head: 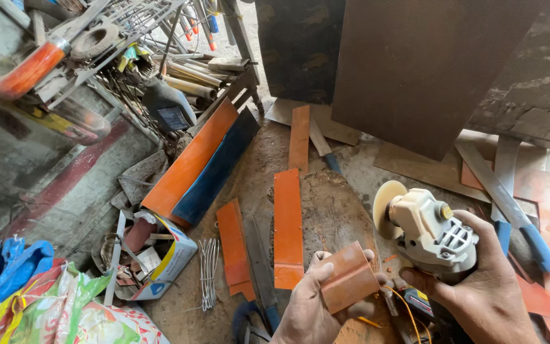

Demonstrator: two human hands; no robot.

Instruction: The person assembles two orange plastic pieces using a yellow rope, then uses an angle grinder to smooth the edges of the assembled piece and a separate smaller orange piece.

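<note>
Angle grinder in right hand: long axis runs from lower right up to upper left, disc end pointing up-left, round pale disc facing left, roughly upright. Body cream/off-white, yellow knob on top, grey vented section where the palm wraps it. Right hand clamped round the rear of the body, fingers closed tight. Grinder is held above the dirt floor, near the bottom edge, right of centre.

Left hand just beside it, pinching a small orange bent metal piece, fold line running lengthwise, thumb on top; piece close to the disc, not touching.

Outward on the floor: long orange strip lying near-vertical, shorter orange strip left of it, wire bundle, open cardboard box w/ scraps. Blue-handled blades at right. Big brown board leans at the back.
</note>
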